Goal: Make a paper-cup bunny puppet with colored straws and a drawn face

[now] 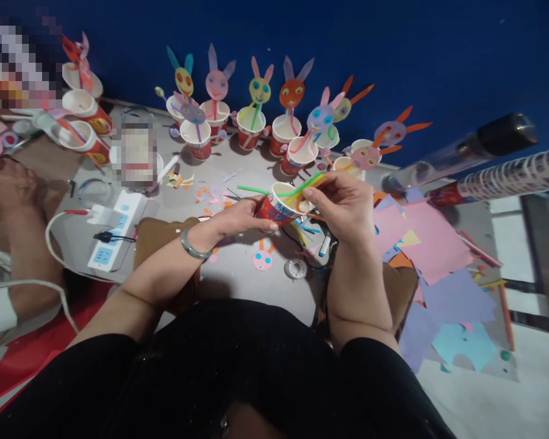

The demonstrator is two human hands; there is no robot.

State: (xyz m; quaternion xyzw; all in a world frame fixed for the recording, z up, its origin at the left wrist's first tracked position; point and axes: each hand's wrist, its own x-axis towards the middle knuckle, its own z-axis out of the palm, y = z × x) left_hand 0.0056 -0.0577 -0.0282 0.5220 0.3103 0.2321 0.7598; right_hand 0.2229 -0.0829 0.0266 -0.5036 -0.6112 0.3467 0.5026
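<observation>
My left hand (242, 218), with a bangle on its wrist, is wrapped round a red paper cup (274, 211) held tilted above the table. Green straws (252, 191) pass by the cup's rim, one sticking out to the left. At the cup's right side, my right hand (348, 201) pinches a yellow straw (296, 196) that reaches into the cup, with green beside it. Whether the green piece is also gripped, I cannot tell. Below the cup lies a pink paper rabbit face (262, 259) with blue eyes and orange ears.
Several cups with rabbit faces (217, 85) line the blue wall. Coloured paper (434, 244) and a stack of cups (516, 174) are on the right. Nearer lie a tape roll (295, 268) and marker (324, 245). Leftward are a power strip (114, 235) and another person's hand (9, 180).
</observation>
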